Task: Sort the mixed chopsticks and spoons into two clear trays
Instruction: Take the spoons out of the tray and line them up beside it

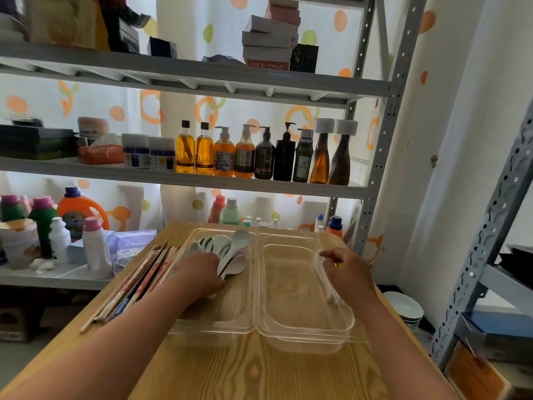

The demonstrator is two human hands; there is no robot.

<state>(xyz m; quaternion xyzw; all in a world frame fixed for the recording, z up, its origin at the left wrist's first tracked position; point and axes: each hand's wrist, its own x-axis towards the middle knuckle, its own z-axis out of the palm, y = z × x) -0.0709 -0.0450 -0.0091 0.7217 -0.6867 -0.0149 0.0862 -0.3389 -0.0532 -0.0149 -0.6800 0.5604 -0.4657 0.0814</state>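
Spoons (pixel 230 249) lie in a heap at the far end of the left tray (pixel 227 313). They are pale green and grey, and their round ends fan out and point away from the person. The left hand (pixel 202 272) is down inside this tray, on top of the spoon handles. Its fingers bend over the handles and hold them in a bunch.

The right tray (pixel 300 298) sits just beside the left one, and their long sides touch. Both trays are see-through and sit on the wooden table (pixel 245 370). There is nothing to see inside the right tray. The right hand (pixel 347 272) is at the right wall of that tray with its fingers bent (a tiny yellow-green bit shows by them). I cannot tell if this hand holds the wall or only touches it.

Chopsticks (pixel 138 281) lie in a long bundle on the table, just left of the left tray. They are red, brown and dark, and they slant toward the near left edge.

Behind the table stands a grey shelf (pixel 184 180) with a row of bottles (pixel 245 154) on it.
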